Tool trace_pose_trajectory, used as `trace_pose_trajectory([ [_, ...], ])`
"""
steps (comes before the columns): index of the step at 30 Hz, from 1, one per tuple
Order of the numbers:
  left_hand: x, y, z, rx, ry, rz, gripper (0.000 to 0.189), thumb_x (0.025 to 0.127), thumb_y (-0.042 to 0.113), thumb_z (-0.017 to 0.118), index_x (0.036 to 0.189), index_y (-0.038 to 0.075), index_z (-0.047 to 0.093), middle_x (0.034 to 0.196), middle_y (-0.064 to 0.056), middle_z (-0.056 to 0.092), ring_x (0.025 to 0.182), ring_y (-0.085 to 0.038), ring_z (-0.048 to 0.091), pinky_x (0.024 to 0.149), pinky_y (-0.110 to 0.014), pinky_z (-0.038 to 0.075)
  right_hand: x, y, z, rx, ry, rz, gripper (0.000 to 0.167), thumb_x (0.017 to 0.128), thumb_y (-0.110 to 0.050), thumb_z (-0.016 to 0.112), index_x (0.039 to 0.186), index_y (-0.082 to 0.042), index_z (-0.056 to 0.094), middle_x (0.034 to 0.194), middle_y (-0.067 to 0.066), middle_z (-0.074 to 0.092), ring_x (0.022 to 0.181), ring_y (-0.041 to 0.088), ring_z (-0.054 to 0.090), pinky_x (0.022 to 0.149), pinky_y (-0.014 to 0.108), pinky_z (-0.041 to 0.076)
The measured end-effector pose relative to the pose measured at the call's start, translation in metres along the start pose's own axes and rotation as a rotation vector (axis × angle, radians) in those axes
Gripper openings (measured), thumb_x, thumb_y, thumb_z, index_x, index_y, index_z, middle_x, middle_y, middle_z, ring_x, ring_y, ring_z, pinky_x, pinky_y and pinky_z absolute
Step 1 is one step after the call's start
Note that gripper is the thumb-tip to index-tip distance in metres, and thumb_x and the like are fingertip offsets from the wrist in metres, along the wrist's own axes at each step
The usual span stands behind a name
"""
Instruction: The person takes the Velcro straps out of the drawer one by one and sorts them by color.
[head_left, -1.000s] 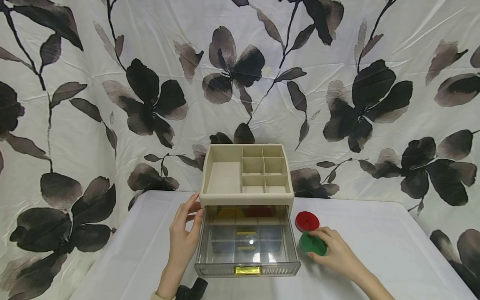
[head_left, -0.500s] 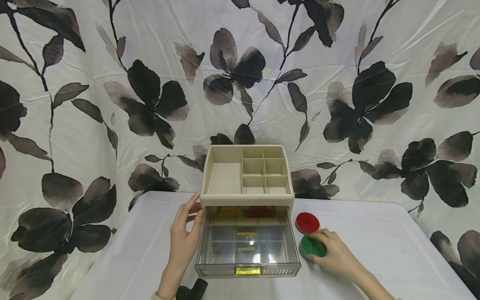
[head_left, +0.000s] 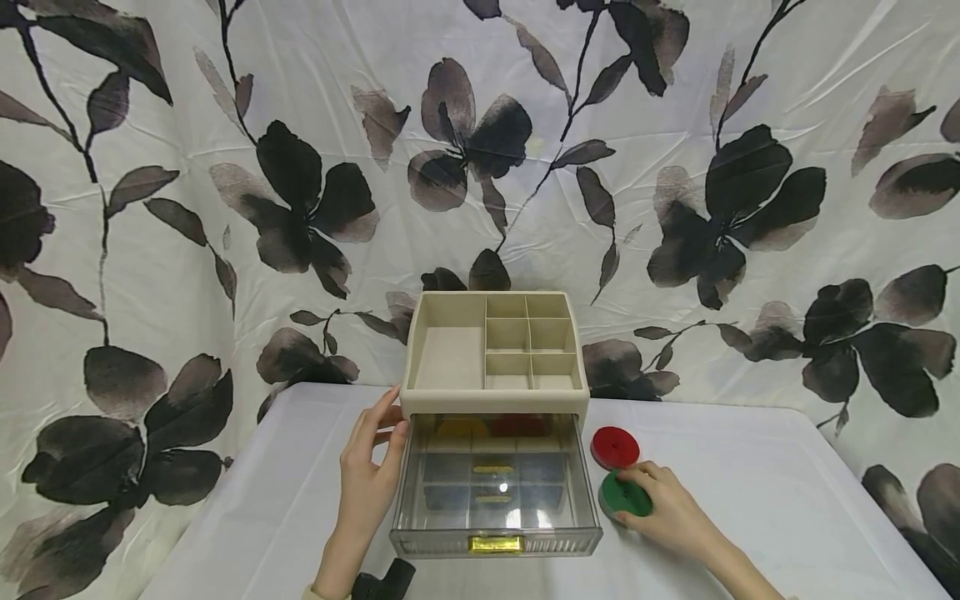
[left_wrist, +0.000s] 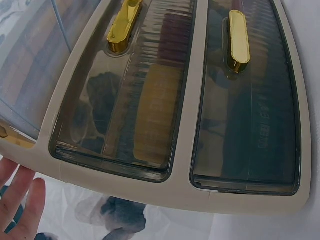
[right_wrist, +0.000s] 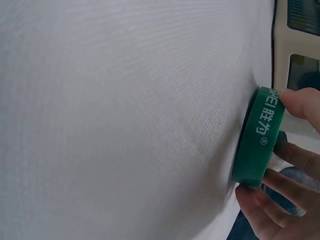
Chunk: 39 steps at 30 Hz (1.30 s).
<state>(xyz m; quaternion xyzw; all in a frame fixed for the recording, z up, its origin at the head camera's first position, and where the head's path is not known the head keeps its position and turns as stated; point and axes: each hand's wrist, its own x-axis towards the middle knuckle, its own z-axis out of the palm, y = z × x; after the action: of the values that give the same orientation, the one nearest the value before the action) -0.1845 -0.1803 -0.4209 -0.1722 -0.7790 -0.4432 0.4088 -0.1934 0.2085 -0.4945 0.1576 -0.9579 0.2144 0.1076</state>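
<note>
In the head view, a cream desktop organizer (head_left: 495, 402) stands mid-table with its clear top drawer (head_left: 435, 540) pulled out. My left hand (head_left: 367, 479) is at the organizer's left side, fingers extended and touching its edge; in the left wrist view only its fingers (left_wrist: 20, 202) show, near the cream frame. Right of the drawer, my right hand (head_left: 670, 510) holds a green roll (head_left: 628, 496) between thumb and fingers, low over or on the table. The right wrist view shows white lettering on that green roll (right_wrist: 257, 140). A red roll (head_left: 615, 447) lies just behind it.
Below the open drawer, the left wrist view shows two closed drawers with gold handles (left_wrist: 239, 42), and yellow and dark red items behind the tinted front. The organizer's top has several small compartments (head_left: 507, 333). A black object (head_left: 386, 579) lies near the left forearm. Floral cloth (head_left: 480, 167) hangs behind.
</note>
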Motion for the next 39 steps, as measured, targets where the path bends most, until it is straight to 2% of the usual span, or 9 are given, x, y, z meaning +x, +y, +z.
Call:
trace_pose_trajectory([
  [7, 0.000, 0.000, 0.000, -0.010, -0.002, -0.016, 0.052, 0.087, -0.006, 0.063, 0.136, 0.009, 0.053, 0.101, -0.010, 0.063, 0.098, -0.002, 0.057, 0.082, -0.011, 0.048, 0.002, -0.001, 0.002, 0.009, -0.028, 0.037, 0.045, 0.070, -0.028, 0.084, 0.110, -0.016, 0.068, 0.111, 0.001, 0.062, 0.097, 0.017, 0.053, 0.078, 0.038, 0.050],
  [14, 0.001, 0.000, 0.000, -0.018, 0.002, 0.000, 0.053, 0.087, -0.007, 0.063, 0.136, 0.008, 0.053, 0.101, -0.010, 0.063, 0.098, -0.001, 0.057, 0.082, -0.012, 0.048, 0.003, -0.008, 0.000, 0.012, -0.061, 0.085, 0.047, 0.070, -0.028, 0.084, 0.111, -0.015, 0.066, 0.113, 0.004, 0.061, 0.098, 0.021, 0.053, 0.080, 0.041, 0.050],
  [20, 0.000, 0.000, 0.000, -0.017, 0.000, -0.009, 0.052, 0.087, -0.007, 0.063, 0.136, 0.008, 0.053, 0.101, -0.010, 0.063, 0.099, -0.001, 0.057, 0.082, -0.012, 0.048, 0.002, -0.010, -0.001, 0.011, -0.069, 0.115, 0.047, 0.072, -0.032, 0.083, 0.113, -0.016, 0.066, 0.117, 0.004, 0.060, 0.104, 0.023, 0.054, 0.083, 0.045, 0.051],
  [25, 0.000, 0.000, 0.000, -0.012, -0.002, -0.009, 0.053, 0.087, -0.006, 0.063, 0.137, 0.008, 0.052, 0.102, -0.010, 0.063, 0.098, -0.002, 0.057, 0.082, -0.012, 0.048, -0.002, -0.015, -0.006, 0.018, -0.044, 0.120, 0.042, 0.075, -0.030, 0.080, 0.113, -0.017, 0.066, 0.117, 0.002, 0.061, 0.106, 0.022, 0.055, 0.085, 0.044, 0.051],
  [32, 0.001, 0.002, 0.001, -0.011, 0.007, 0.009, 0.053, 0.087, -0.007, 0.063, 0.136, 0.007, 0.052, 0.101, -0.011, 0.063, 0.097, -0.003, 0.058, 0.082, -0.010, 0.047, -0.012, -0.036, -0.022, 0.056, -0.015, 0.108, 0.039, 0.078, -0.024, 0.078, 0.114, -0.016, 0.066, 0.110, -0.003, 0.065, 0.106, 0.020, 0.057, 0.089, 0.045, 0.052],
  [39, 0.001, 0.003, 0.001, -0.014, 0.011, -0.003, 0.052, 0.087, -0.007, 0.063, 0.136, 0.008, 0.053, 0.101, -0.011, 0.063, 0.097, -0.002, 0.057, 0.082, -0.009, 0.046, -0.027, -0.063, -0.036, 0.207, -0.102, 0.172, 0.038, 0.081, -0.032, 0.076, 0.115, -0.020, 0.065, 0.114, -0.006, 0.065, 0.108, 0.018, 0.060, 0.091, 0.043, 0.053],
])
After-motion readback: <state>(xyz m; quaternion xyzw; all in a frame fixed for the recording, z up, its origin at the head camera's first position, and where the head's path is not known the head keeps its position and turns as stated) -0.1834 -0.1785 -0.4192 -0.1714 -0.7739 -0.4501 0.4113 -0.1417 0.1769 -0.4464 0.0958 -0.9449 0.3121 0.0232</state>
